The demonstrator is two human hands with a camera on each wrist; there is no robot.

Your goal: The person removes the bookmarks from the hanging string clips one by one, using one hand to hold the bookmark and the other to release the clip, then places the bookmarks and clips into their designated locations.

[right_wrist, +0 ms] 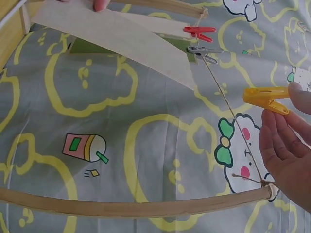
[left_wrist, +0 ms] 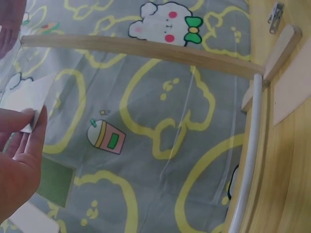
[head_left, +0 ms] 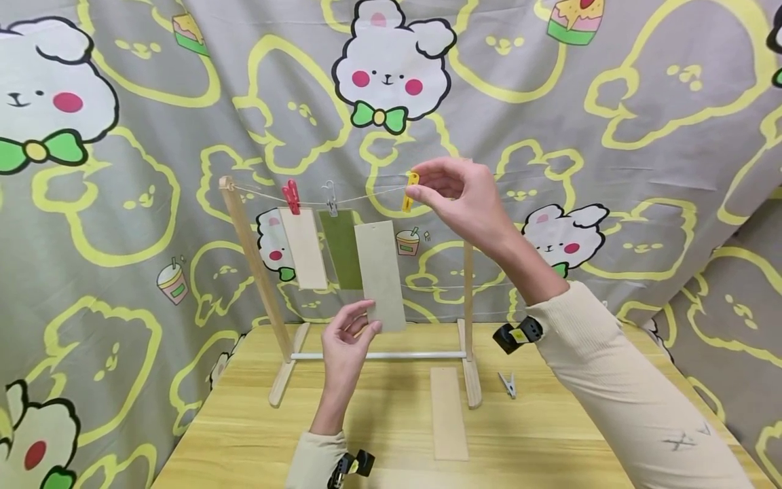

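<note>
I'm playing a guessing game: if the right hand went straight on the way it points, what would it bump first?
Probably the string. In the right wrist view, the yellow peg in the right hand points toward it, though depth is hard to judge.

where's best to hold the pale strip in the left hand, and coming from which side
Probably low on its left edge, from below, where the left hand pinches it: the pale strip is thin and flat, so thumb and fingers can close on both faces, leaving its upper end free for the yellow clip in the right hand.
</note>
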